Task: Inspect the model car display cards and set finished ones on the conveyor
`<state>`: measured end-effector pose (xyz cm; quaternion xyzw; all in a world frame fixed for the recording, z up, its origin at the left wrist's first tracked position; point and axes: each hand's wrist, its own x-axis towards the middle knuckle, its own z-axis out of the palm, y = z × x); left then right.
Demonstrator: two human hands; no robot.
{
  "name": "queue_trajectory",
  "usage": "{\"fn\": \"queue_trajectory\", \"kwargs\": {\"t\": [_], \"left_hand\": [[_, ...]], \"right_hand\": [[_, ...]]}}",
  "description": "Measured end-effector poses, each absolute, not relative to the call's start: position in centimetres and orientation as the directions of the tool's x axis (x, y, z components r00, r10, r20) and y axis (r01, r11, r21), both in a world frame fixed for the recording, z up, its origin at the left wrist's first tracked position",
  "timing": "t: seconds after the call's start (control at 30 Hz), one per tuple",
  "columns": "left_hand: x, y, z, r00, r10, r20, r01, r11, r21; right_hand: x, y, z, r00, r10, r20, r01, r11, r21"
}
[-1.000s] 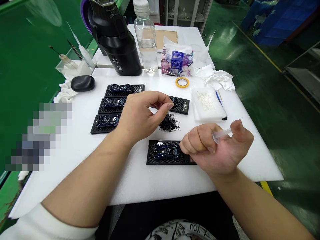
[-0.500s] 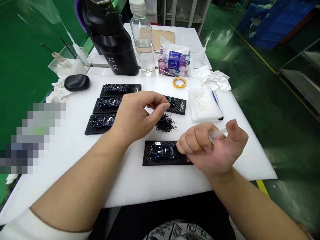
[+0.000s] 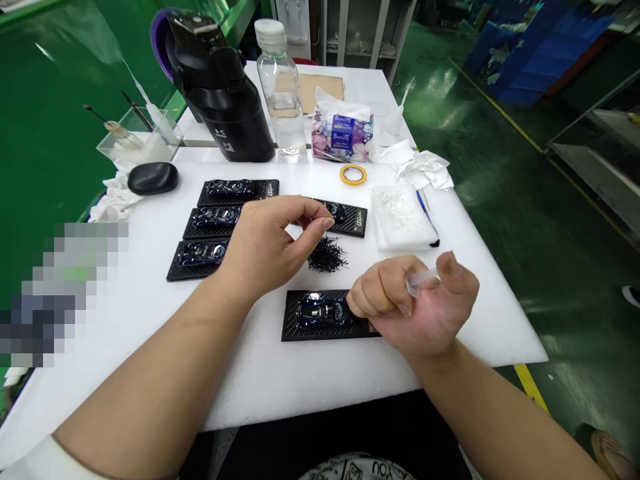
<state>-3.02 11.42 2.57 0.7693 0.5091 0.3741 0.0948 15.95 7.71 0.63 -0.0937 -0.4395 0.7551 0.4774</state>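
Observation:
My left hand (image 3: 280, 243) hovers left of a pile of short black strands (image 3: 327, 255), thumb and forefinger pinched together; what they hold, if anything, is too small to name. My right hand (image 3: 415, 303) is curled palm up around a translucent plastic tube (image 3: 421, 281), its thumb raised. Its fingers cover the right part of a black textured base with a dark blue model car (image 3: 323, 311). Three similar cars on bases stand at the left (image 3: 230, 189), and another base (image 3: 353, 220) lies behind the pile, partly hidden by my left hand.
A white foam block (image 3: 403, 223) with white bits, yellow tape (image 3: 353, 175), crumpled tissue (image 3: 425, 168) and a tissue pack (image 3: 343, 137) lie right. Behind stand a black bottle (image 3: 225, 107), a clear bottle (image 3: 284, 107) and a clear box of tools (image 3: 140, 143); a black case (image 3: 153, 179) lies left.
The view has shifted slightly, so the table's things sit a little lower and further left. Both hands keep nearly the same pose; the right thumb is slightly closer to the tube.

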Motion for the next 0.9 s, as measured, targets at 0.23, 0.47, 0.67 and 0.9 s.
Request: {"fn": "queue_trajectory", "kwargs": {"t": [0.23, 0.47, 0.67, 0.9], "left_hand": [[-3.8, 11.7, 2.4, 0.213, 0.856, 0.471, 0.696, -0.472, 0.542], [-4.1, 11.9, 2.2, 0.220, 0.860, 0.460, 0.711, -0.464, 0.529], [-4.2, 11.8, 2.2, 0.232, 0.865, 0.446, 0.711, -0.464, 0.529], [-4.0, 11.7, 2.4, 0.236, 0.851, 0.468, 0.718, -0.477, 0.506]], "right_hand": [[14.8, 5.9, 0.4, -0.597, 0.660, 0.456, -0.429, 0.218, -0.877], [20.1, 11.6, 5.0, -0.159, 0.908, 0.388, -0.283, 0.334, -0.899], [22.1, 18.1, 0.7, -0.017, 0.986, 0.167, -0.033, 0.166, -0.986], [23.0, 11.5, 2.2, 0.295, 0.837, 0.461, 0.228, 0.407, -0.884]]}}
